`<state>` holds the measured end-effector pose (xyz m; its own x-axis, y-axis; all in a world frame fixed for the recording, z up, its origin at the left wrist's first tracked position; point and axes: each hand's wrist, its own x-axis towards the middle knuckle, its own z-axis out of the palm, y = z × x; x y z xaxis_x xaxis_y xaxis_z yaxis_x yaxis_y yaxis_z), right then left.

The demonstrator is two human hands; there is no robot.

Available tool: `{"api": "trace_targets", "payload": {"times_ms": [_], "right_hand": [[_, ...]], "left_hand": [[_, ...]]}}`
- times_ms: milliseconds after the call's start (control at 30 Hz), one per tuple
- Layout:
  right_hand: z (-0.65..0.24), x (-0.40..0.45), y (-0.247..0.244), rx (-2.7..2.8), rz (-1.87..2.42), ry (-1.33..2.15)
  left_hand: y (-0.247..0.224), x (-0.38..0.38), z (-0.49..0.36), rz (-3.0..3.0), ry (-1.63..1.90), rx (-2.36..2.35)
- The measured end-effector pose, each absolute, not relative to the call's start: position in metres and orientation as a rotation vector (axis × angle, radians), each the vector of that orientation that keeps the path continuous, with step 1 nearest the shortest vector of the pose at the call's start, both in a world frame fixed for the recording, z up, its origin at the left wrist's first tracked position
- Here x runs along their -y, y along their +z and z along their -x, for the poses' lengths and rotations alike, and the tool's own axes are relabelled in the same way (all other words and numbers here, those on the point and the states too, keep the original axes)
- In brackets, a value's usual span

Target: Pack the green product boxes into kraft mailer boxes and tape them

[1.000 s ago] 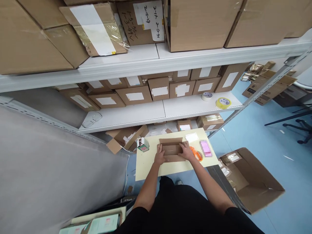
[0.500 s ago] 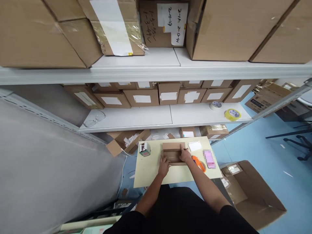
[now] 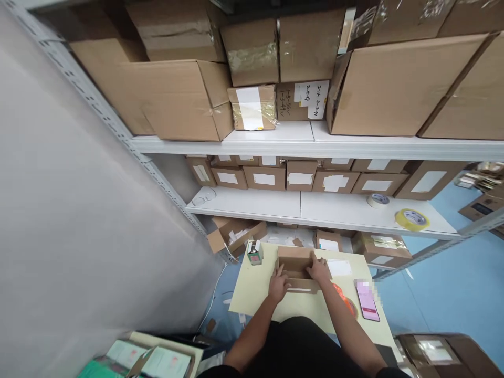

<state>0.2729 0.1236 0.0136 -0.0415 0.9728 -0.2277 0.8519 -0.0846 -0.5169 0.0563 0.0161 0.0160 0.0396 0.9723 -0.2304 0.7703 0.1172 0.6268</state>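
Cardboard carton (image 3: pixel 298 269), grasped at both ends by left hand (image 3: pixel 278 286) and right hand (image 3: pixel 318 270); likely light, stiff, best held there.

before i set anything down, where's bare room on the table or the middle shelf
On the table, the patch left of the left hand, between the green box and near edge. On the middle shelf, the front strip between the glasses and white tape roll. Crowded: table centre and right, with carton, white papers, orange tool, phone.
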Motion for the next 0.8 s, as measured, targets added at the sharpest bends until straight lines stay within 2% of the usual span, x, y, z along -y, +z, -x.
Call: {"api": "trace_targets", "payload": {"times_ms": [67,267,533,800], "right_hand": [[-0.270,-0.110,0.019,1.982,1.923,0.765],[-0.245,-0.060,0.034,2.096,1.302,0.759],[-0.182,0.016,0.074,2.339,0.747,0.986],[-0.094,0.114,0.107,2.550,0.308,1.141]], "left_hand": [[0.023,0.007,-0.064,-1.684,0.475,-1.846],[0.034,0.102,-0.082,-1.560,0.618,-2.048],[0.056,0.229,-0.058,-1.281,0.892,-2.368],[0.052,0.380,-0.057,-0.786,1.026,-2.826]]}}
